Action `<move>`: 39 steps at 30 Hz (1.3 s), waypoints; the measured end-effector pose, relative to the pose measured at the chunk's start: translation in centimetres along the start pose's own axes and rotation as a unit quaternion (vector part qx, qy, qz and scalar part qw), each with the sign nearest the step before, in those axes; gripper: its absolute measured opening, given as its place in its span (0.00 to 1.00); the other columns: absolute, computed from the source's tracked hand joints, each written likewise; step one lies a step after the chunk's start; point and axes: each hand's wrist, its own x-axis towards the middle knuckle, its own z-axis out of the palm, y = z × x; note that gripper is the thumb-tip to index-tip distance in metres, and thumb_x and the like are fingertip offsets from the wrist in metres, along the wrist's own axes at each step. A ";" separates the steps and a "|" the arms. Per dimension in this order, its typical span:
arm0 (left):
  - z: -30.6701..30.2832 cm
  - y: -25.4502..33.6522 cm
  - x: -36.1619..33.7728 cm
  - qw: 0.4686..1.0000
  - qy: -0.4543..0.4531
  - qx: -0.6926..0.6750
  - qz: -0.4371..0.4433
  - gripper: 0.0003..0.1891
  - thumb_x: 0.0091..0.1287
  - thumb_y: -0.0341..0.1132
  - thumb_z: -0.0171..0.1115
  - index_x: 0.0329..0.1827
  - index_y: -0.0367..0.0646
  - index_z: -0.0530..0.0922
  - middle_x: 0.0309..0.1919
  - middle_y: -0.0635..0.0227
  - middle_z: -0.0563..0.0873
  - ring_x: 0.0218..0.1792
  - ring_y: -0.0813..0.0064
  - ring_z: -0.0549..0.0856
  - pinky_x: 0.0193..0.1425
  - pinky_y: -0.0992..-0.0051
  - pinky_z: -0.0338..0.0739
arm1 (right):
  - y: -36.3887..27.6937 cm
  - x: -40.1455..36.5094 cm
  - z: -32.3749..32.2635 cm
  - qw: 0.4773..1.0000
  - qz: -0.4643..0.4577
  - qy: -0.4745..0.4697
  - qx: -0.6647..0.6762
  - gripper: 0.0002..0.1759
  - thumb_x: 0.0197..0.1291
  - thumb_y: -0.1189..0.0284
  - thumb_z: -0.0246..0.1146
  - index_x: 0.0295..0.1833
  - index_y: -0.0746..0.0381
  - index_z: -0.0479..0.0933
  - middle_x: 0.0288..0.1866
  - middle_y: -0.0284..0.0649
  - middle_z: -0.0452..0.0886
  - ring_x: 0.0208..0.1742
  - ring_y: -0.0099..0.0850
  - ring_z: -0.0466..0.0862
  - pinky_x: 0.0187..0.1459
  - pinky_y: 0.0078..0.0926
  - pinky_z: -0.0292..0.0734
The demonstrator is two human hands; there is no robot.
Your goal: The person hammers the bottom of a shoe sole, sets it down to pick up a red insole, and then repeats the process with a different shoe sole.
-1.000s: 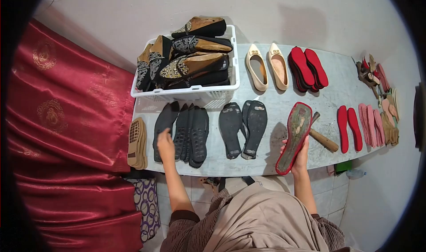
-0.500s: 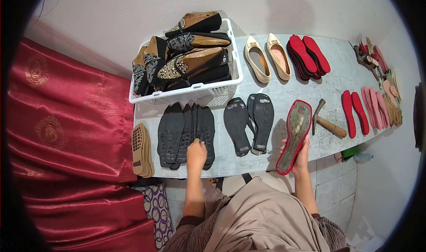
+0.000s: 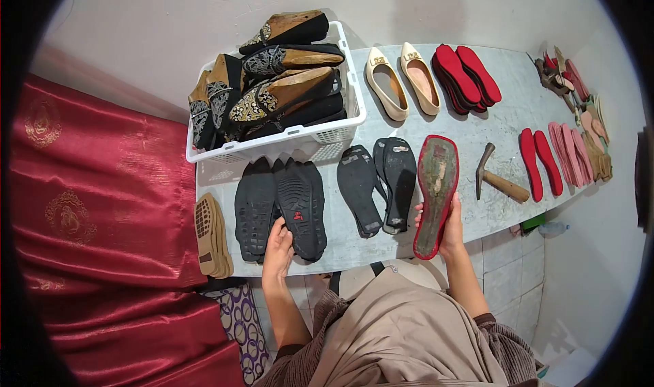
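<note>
My right hand [image 3: 451,231] is closed around a red-edged sole piece [image 3: 437,189], whose worn grey-green underside faces up. At the left, my left hand [image 3: 278,249] grips the edge of a black sole [image 3: 298,213] that shows a ridged tread and a small red mark. This sole lies over or just above a pile of black soles [image 3: 256,210] with a grid pattern. Between my hands rest several smooth black soles [image 3: 397,182]. A hammer [image 3: 502,182] with a wooden handle lies right of the red-edged piece.
A white basket [image 3: 304,135] of embellished shoes stands behind the black soles. Cream shoes [image 3: 388,90] and red insoles [image 3: 455,75] are at the back. Tan soles [image 3: 215,237] lie at the left edge, beside a red curtain [image 3: 102,203]. Pink pieces [image 3: 571,157] lie at the right.
A black sole with its ridged tread up now shows at my left hand, which has moved left. My right hand has shifted slightly left with the red-edged piece, now more upright in view.
</note>
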 end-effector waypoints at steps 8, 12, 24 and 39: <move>5.6 -0.7 -0.3 0.995 -0.083 -0.054 0.021 0.31 0.67 0.22 0.49 0.72 0.51 0.52 0.48 0.71 0.77 0.32 0.87 0.72 0.30 0.86 0.65 | 0.6 1.2 1.2 0.991 0.003 -0.133 0.005 0.43 0.62 0.38 0.30 0.55 0.68 0.67 0.38 0.46 0.79 0.31 0.31 0.80 0.35 0.28 0.77; 8.2 -1.7 -0.1 0.976 -0.217 0.012 0.023 0.32 0.66 0.22 0.50 0.72 0.48 0.52 0.47 0.66 0.76 0.39 0.83 0.75 0.38 0.83 0.70 | 0.8 1.0 3.8 0.990 0.012 -0.141 0.015 0.43 0.63 0.38 0.31 0.57 0.67 0.67 0.41 0.46 0.79 0.36 0.32 0.80 0.40 0.29 0.76; 15.6 -0.7 -2.3 0.879 -0.180 0.370 0.242 0.50 0.53 0.41 0.69 0.72 0.38 0.45 0.49 0.50 0.71 0.49 0.56 0.75 0.53 0.66 0.71 | 2.2 0.5 4.6 0.990 -0.017 -0.117 0.082 0.38 0.65 0.43 0.37 0.63 0.64 0.63 0.59 0.44 0.72 0.57 0.32 0.74 0.58 0.30 0.69; 21.9 -3.7 -3.9 0.791 -0.128 0.522 0.292 0.58 0.47 0.39 0.73 0.72 0.37 0.37 0.49 0.51 0.63 0.51 0.58 0.66 0.56 0.65 0.65 | -1.1 0.1 0.5 0.991 -0.052 -0.116 0.035 0.36 0.67 0.45 0.30 0.60 0.63 0.66 0.53 0.42 0.76 0.51 0.30 0.78 0.54 0.29 0.74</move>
